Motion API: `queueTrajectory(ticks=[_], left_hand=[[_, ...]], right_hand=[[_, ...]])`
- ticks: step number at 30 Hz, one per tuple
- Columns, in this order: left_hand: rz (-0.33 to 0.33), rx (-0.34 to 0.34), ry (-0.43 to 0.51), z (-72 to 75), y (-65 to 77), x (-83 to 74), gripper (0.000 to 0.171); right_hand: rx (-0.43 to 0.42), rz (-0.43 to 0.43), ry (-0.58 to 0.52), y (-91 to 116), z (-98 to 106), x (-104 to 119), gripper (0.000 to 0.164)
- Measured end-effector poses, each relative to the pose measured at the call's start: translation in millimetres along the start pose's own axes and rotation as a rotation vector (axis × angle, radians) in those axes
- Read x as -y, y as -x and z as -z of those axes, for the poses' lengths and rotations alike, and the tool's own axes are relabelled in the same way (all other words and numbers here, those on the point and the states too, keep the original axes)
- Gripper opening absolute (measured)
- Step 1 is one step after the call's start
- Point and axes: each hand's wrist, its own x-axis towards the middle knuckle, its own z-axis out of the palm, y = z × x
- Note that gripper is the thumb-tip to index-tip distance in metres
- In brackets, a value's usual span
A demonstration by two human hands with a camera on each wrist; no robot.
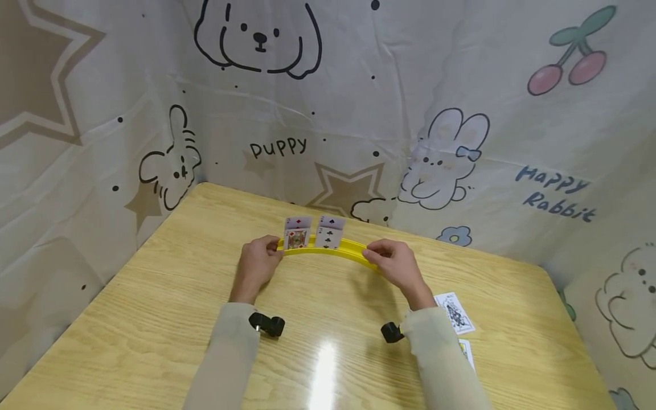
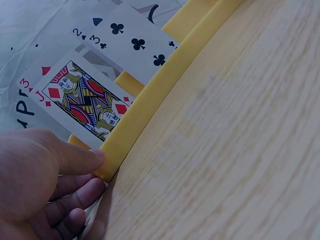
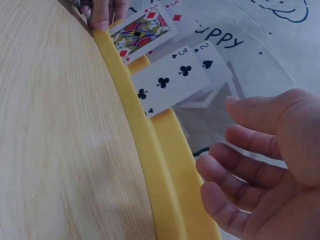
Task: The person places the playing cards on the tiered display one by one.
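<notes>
Four white playing cards (image 1: 328,236) are standing in a curved yellow plastic rack (image 1: 352,249), left hand (image 1: 258,262) pinching one end, right hand (image 1: 396,263) hovering loose-fingered beside the other.

Yellow card holder (image 1: 353,249), white three of clubs (image 3: 170,82), jack of diamonds (image 2: 87,100) (red, blue and yellow), pale wood-grained tabletop (image 1: 333,307)

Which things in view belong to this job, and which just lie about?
In the job:
yellow card holder
left hand, pinching its end
right hand, by the other end
jack of diamonds, three of clubs, three of diamonds, two of spades

Lying about, seemingly spare:
loose card
second card, partly hidden
</notes>
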Motion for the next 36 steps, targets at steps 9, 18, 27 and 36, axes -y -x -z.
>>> queueTrajectory(ticks=[9, 18, 27, 36], left_hand=[[0.007, -0.002, 0.005, -0.5, -0.1, -0.1, 0.034], [-0.008, -0.008, 0.004, 0.1, 0.3, 0.0, 0.033], [0.003, 0.015, 0.009, -0.4, 0.0, -1.5, 0.034], [0.008, 0.017, 0.001, 0.1, -0.5, -1.0, 0.034]], right_hand=[[0.002, -0.028, 0.039, 17.4, 16.9, -14.6, 0.027], [-0.001, -0.059, 0.091, 33.6, 36.0, -26.4, 0.034], [0.002, -0.052, 0.172, 44.7, 48.7, -39.5, 0.037], [0.017, -0.114, 0.236, 53.3, 62.2, -52.5, 0.042]])
